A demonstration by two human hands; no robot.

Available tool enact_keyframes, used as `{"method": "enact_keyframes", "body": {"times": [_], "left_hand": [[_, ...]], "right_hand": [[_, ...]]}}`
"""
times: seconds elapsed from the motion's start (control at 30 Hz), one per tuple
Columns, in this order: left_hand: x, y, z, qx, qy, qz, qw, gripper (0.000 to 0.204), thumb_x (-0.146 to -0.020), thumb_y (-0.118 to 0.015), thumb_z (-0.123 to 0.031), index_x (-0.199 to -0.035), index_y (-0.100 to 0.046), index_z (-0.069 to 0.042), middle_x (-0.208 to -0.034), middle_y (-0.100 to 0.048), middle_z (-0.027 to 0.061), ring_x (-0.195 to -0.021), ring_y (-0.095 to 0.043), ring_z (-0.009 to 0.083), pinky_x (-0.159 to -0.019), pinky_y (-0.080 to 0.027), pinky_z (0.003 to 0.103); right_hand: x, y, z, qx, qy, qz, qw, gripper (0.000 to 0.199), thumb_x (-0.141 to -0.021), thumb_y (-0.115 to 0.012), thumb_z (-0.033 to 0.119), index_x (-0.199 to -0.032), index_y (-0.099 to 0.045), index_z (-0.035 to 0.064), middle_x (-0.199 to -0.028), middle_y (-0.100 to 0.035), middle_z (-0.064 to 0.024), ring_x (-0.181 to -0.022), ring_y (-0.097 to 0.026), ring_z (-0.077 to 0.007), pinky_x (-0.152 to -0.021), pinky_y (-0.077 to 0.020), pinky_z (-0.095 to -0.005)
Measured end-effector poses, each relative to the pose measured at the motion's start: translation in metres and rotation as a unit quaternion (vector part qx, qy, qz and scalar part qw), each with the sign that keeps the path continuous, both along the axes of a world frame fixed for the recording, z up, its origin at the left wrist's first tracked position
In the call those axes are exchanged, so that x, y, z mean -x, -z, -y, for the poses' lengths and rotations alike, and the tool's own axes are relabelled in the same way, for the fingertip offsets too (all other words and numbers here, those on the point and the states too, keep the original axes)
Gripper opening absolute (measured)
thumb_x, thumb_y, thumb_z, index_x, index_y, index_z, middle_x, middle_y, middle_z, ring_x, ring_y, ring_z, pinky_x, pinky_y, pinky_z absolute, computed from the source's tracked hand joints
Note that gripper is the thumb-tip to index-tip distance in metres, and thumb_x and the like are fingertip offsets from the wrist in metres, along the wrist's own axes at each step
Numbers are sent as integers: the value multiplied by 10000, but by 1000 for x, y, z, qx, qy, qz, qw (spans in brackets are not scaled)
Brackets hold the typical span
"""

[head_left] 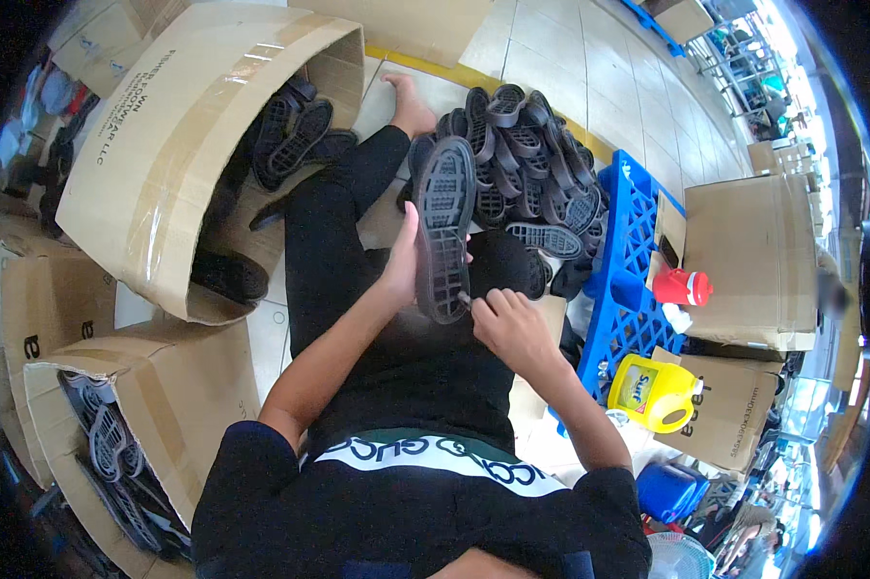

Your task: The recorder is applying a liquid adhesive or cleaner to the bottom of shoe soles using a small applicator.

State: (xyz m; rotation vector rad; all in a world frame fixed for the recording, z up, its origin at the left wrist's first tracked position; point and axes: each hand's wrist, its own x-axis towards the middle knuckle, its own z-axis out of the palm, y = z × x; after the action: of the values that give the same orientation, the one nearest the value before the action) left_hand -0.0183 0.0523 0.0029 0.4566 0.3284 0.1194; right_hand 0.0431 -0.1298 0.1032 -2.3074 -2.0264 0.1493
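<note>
A black rubber shoe sole (446,207) stands upright in front of me, its gridded, hollow-celled side facing me. My left hand (403,262) is wrapped round its left edge, with fingertips showing at the right edge. Close to the lower right edge of the sole, my right hand (509,323) is closed in a pinch. A small thin tip shows between its fingers and the sole; what it belongs to is hidden by the hand. Beyond the sole lies a heap of similar black soles (526,154) on the floor.
On the left, a large cardboard box (193,125) lies on its side with soles inside; another carton (189,386) with soles stands nearer. To the right are a blue plastic pallet (620,251), a red container (681,287), a yellow jug (647,394) and cardboard boxes (748,261).
</note>
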Motion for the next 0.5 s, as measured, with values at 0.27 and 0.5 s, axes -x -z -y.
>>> {"method": "enact_keyframes", "body": {"times": [0.27,0.5], "left_hand": [[1,6,-2,15,-52,17,998,871,-926,-158,-744,-1237,-545,-27,-1024,-667,146,-845,-683,273,-766,-570,408],[1,-3,2,31,-36,-23,999,775,-954,-231,-701,-1275,-550,-73,-1144,-645,97,-991,-644,220,-888,-530,378]], "right_hand": [[12,4,-11,-137,41,-181,973,144,-841,-667,34,-962,-598,-4,-1020,-630,-159,-936,-632,-335,-830,-517,-396],[-23,3,-58,-213,34,-99,971,177,-830,-670,24,-995,-613,-4,-1093,-633,-159,-1014,-636,-328,-877,-528,-391]]}}
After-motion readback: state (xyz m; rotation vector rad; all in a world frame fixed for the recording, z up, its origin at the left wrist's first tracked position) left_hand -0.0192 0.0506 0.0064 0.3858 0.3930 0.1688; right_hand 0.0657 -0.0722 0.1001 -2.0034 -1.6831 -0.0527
